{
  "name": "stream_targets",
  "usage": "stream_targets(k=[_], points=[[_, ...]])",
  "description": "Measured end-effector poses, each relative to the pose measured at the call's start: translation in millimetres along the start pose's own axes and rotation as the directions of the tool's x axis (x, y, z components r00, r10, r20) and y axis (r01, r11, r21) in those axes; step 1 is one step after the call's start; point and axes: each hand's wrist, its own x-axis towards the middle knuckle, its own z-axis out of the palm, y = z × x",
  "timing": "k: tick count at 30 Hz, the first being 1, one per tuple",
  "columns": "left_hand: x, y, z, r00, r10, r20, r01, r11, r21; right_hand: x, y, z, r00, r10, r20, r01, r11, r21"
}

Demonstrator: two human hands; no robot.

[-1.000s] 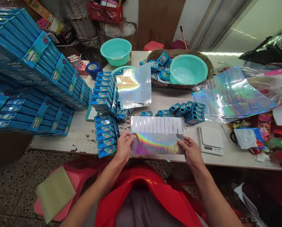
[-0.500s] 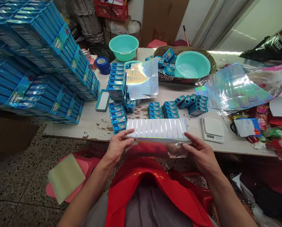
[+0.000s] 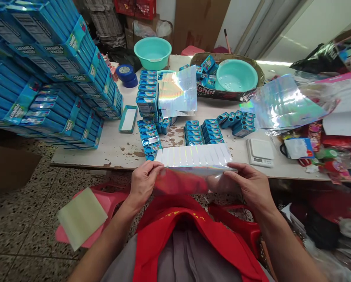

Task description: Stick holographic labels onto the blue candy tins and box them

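Note:
A shiny sheet point(image 3: 193, 156) of white strips with silver lines between them stretches across the table's front edge. Its near part is reflective and mirrors red. My left hand point(image 3: 144, 182) pinches the left end between thumb and fingers. At the other end, my right hand point(image 3: 252, 184) grips the sheet the same way. Just beyond it stand rows of small blue boxes point(image 3: 192, 133), and a column of blue boxes point(image 3: 149, 141) touches the view of its left corner. Farther back, more holographic sheets point(image 3: 178, 94) lean against a stack of blue boxes point(image 3: 146, 102).
Tall piles of blue packs point(image 3: 72, 74) fill the left. Behind are a turquoise basin point(image 3: 152, 53), blue tape rolls point(image 3: 126, 75) and a carton point(image 3: 222, 95) holding another basin. A white scale point(image 3: 260, 152), loose foil sheets point(image 3: 284, 103) and wrappers lie right. A pink stool point(image 3: 97, 196) stands below.
My fingers have closed more tightly on both ends of the sheet. The sheet's striped face has tilted slightly, and the camera view has shifted a little.

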Motion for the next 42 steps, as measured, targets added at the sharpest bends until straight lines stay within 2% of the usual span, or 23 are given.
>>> stream_targets(k=[3,4,5,6,8,10,12,13,15,17,19,20,22,24,26,29,32,36,39,42], points=[[-4,10,-3.1,0.971,0.168,-0.169,-0.127,0.965,0.230,-15,-12,0,1.000,-0.010,0.005,0.010,1.000,0.028],[-3,17,0.5,0.948,0.251,-0.196,-0.188,0.938,0.291,-20,-17,0,1.000,-0.016,0.005,0.015,1.000,0.025],[-2,27,7.1,0.926,0.335,-0.173,-0.268,0.908,0.321,-26,-22,1,1.000,-0.026,0.005,0.026,1.000,0.016],[1,37,16.6,0.909,0.407,-0.090,-0.363,0.878,0.312,-31,-26,1,0.999,-0.043,0.004,0.043,0.999,0.004],[7,56,41.3,0.848,0.494,0.191,-0.525,0.830,0.186,-40,-32,2,0.995,-0.095,0.011,0.096,0.995,-0.030],[14,69,66.1,0.755,0.484,0.442,-0.554,0.831,0.037,-45,-32,0,0.987,-0.158,0.029,0.160,0.985,-0.067],[18,72,83.9,0.686,0.419,0.595,-0.491,0.870,-0.046,-48,-27,-5,0.978,-0.197,0.063,0.203,0.974,-0.102],[19,71,89.6,0.674,0.379,0.634,-0.451,0.891,-0.052,-49,-24,-8,0.975,-0.210,0.077,0.219,0.967,-0.131],[17,68,95.8,0.688,0.293,0.664,-0.393,0.919,0.001,-50,-18,-12,0.960,-0.271,0.064,0.279,0.926,-0.256],[14,67,99.0,0.698,0.248,0.672,-0.385,0.921,0.060,-50,-13,-14,0.917,-0.398,0.032,0.370,0.817,-0.441],[14,70,101.9,0.664,0.252,0.704,-0.429,0.900,0.082,-47,-10,-14,0.863,-0.497,0.089,0.454,0.685,-0.570],[15,71,103.3,0.636,0.256,0.728,-0.457,0.885,0.089,-45,-9,-14,0.852,-0.502,0.148,0.482,0.643,-0.595],[20,71,104.5,0.609,0.229,0.759,-0.490,0.861,0.133,-38,-7,-18,0.864,-0.438,0.250,0.494,0.635,-0.594],[30,64,101.8,0.630,0.169,0.758,-0.479,0.853,0.207,-29,-6,-28,0.907,-0.334,0.256,0.421,0.710,-0.565],[43,52,95.0,0.660,0.138,0.739,-0.451,0.859,0.243,-20,-4,-40,0.957,-0.208,0.204,0.284,0.818,-0.500],[60,35,80.6,0.691,0.140,0.709,-0.433,0.865,0.251,-1,-2,-49,0.980,-0.071,0.186,0.141,0.908,-0.394],[74,27,67.6,0.732,0.116,0.672,-0.404,0.867,0.291,27,1,-49,0.968,-0.056,0.247,0.141,0.928,-0.344],[101,22,58.0,0.801,0.027,0.598,-0.264,0.912,0.312,76,3,-49,0.952,-0.065,0.298,0.157,0.942,-0.296],[127,16,56.8,0.812,0.011,0.584,-0.222,0.931,0.291,117,4,-50,0.923,-0.100,0.372,0.208,0.942,-0.264],[153,12,59.7,0.820,-0.059,0.570,-0.211,0.893,0.397,160,4,-45,0.881,-0.144,0.450,0.268,0.937,-0.225]])
